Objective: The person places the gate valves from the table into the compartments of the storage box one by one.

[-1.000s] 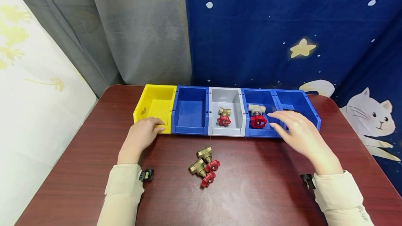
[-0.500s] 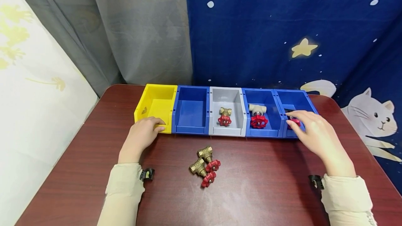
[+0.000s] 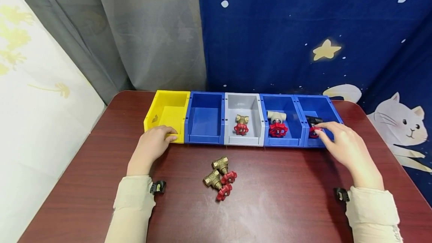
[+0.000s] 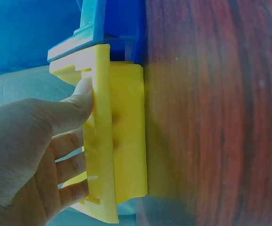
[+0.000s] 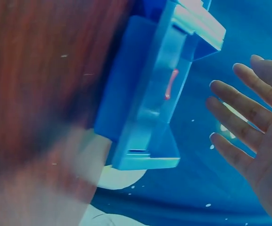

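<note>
My left hand (image 3: 156, 142) rests at the front lip of the yellow bin (image 3: 170, 116); in the left wrist view the thumb (image 4: 82, 101) lies along the rim and the fingers reach inside. Over the front of the rightmost blue bin (image 3: 314, 102) hovers my right hand (image 3: 344, 145), its fingers spread and holding nothing in the right wrist view. Beneath its fingertips lies a black valve (image 3: 313, 120) with a red handwheel, partly covered by the hand. Two brass gate valves with red handwheels, a farther one (image 3: 221, 165) and a nearer one (image 3: 212, 179), lie together on the table.
The bins stand side by side along the table's back. A grey bin (image 3: 243, 102) contains a brass valve (image 3: 241, 120), and the blue bin (image 3: 278, 102) beside it a beige plastic valve (image 3: 276, 116) with a red handwheel. Another blue bin (image 3: 205, 119) adjoins the yellow one. Curtains hang behind.
My right hand has moved right, from between the two right-hand blue bins to the rightmost one's front. More of the black valve now shows. The left hand has stayed put.
</note>
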Tool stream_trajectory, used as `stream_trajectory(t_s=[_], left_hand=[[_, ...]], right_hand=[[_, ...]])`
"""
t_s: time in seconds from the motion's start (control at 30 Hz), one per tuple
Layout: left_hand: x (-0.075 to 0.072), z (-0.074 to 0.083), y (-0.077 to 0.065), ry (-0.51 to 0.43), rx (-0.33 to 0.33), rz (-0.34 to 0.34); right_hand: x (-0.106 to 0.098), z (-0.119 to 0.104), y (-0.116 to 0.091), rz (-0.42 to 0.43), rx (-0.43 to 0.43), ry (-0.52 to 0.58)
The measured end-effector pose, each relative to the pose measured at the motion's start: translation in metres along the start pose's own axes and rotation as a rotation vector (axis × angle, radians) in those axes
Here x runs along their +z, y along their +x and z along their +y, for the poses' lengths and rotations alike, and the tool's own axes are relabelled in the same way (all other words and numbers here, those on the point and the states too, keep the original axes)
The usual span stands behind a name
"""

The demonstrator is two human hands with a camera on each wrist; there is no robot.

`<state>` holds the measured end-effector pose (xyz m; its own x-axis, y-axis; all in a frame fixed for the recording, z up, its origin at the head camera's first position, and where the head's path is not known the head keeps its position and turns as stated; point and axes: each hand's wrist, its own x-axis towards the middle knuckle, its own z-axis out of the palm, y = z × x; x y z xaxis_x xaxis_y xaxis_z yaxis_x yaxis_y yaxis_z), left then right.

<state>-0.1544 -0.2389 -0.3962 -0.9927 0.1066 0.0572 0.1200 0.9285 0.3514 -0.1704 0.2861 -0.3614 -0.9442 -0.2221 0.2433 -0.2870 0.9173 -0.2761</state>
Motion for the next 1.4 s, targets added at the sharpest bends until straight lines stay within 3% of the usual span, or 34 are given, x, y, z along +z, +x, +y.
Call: stream_trajectory(t_s=[0.63, 0.97, 1.4], left_hand=[[0.001, 0.000, 0.000, 0.006, -0.002, 0.005], [-0.004, 0.004, 0.000, 0.000, 0.000, -0.009], [-0.032, 0.031, -0.015, 0.024, -0.043, -0.012]], right_hand=[[0.020, 0.016, 0.001, -0.104, 0.026, 0.013], [0.026, 0.020, 0.001, -0.116, 0.038, 0.042], [0.028, 0.019, 0.001, -0.105, 0.025, 0.048]])
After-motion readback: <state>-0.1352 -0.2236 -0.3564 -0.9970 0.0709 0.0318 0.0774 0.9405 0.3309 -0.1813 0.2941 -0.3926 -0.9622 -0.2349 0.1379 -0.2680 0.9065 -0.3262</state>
